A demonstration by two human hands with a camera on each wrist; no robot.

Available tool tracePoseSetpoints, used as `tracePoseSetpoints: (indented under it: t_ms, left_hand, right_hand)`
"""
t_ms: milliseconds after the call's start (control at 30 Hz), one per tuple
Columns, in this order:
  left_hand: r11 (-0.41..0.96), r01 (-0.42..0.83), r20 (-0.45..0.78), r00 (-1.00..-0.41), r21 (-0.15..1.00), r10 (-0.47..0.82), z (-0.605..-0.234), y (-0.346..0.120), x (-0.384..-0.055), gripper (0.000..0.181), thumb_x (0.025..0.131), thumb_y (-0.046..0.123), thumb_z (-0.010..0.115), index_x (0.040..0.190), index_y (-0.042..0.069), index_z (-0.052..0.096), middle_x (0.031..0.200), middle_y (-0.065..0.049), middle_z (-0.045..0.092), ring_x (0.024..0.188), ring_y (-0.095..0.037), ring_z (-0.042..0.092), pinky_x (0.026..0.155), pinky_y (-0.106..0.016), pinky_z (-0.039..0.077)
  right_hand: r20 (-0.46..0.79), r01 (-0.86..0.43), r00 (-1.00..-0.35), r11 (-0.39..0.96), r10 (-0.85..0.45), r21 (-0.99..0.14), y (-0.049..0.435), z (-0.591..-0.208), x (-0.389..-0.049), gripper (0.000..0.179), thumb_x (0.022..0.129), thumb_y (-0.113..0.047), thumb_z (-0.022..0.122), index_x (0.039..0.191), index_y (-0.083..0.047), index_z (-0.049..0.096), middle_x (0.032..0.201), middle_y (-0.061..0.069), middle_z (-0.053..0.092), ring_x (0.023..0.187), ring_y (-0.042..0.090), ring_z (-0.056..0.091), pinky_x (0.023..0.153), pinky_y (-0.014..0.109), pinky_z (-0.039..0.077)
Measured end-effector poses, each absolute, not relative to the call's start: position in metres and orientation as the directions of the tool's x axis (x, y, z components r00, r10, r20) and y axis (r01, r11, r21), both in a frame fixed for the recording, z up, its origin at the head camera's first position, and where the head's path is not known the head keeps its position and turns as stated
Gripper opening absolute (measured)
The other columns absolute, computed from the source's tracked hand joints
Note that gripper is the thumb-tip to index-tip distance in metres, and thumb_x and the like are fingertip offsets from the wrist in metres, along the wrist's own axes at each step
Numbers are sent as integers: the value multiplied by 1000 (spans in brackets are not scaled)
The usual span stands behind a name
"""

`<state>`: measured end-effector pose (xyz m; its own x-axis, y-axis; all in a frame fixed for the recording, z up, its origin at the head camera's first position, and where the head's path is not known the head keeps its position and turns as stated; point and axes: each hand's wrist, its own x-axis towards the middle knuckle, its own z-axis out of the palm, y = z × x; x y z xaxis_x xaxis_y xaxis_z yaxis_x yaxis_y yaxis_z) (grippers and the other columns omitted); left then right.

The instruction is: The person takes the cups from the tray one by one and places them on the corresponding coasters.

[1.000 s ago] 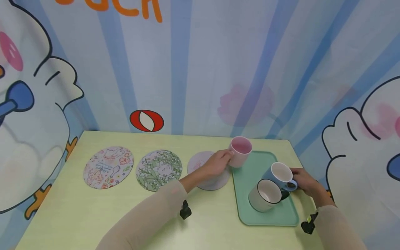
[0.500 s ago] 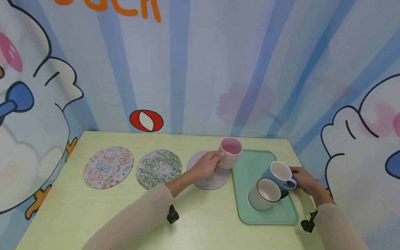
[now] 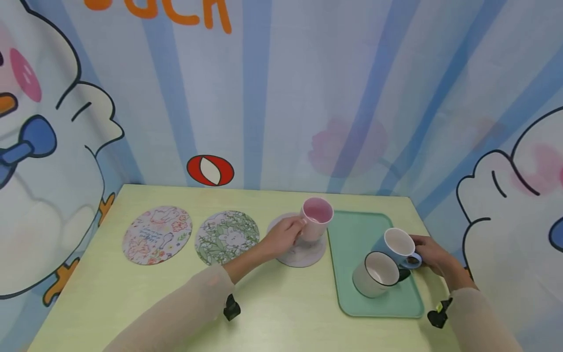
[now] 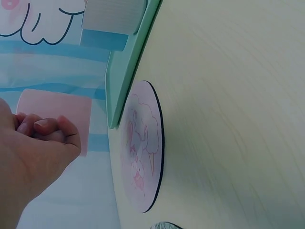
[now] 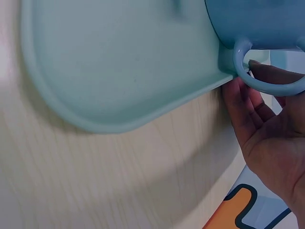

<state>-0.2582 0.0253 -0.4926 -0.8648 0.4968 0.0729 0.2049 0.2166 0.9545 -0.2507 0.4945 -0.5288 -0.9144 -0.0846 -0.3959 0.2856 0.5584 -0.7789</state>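
In the head view my left hand grips the pink mug by its handle. The mug is upright above the pale lilac round mat; the left wrist view shows a gap between the mug and that mat. My right hand holds the right rim of the green tray, its thumb over the edge and its fingers outside. On the tray, a blue mug stands close to this hand, its handle overlapping the thumb in the right wrist view. A white mug with a dark rim stands in front of it.
Left of the lilac mat lie a green leafy round mat and a floral round mat. All rest on a pale yellow table. A striped cartoon curtain hangs directly behind the table.
My left hand has carried the pink mug leftward, from the tray's far left corner to over the lilac mat. The right hand stays at the tray's rim.
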Motion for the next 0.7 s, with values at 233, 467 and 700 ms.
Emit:
tracePoseSetpoints:
  t_ms: [233,467,700]
  left_hand:
    - [238,217,72,-863,947,500,-488,11,-252,44,116,30,38,87,0,51,72,0,45,67,-16,45,69,-32,45]
    - [214,156,38,-880,964,473,-488,2,-251,41,116,31,40,87,4,51,77,-2,46,71,-17,46,71,-32,45]
    - [156,142,54,-883,978,466,-486,-10,-248,40,116,27,39,83,7,47,76,-3,43,69,-18,42,66,-30,40]
  right_hand:
    - [-379,261,-919,555,-106,-790,490,-527,-249,50,109,-2,41,156,14,36,115,19,63,83,27,62,67,42,56]
    - [-373,249,-921,569,-111,-784,488,-522,-256,51,108,-1,40,156,14,34,132,33,56,88,28,64,72,44,57]
    - [-395,277,-913,561,-99,-780,491,-526,-254,52,108,-1,41,157,15,33,128,30,59,88,27,64,72,43,58]
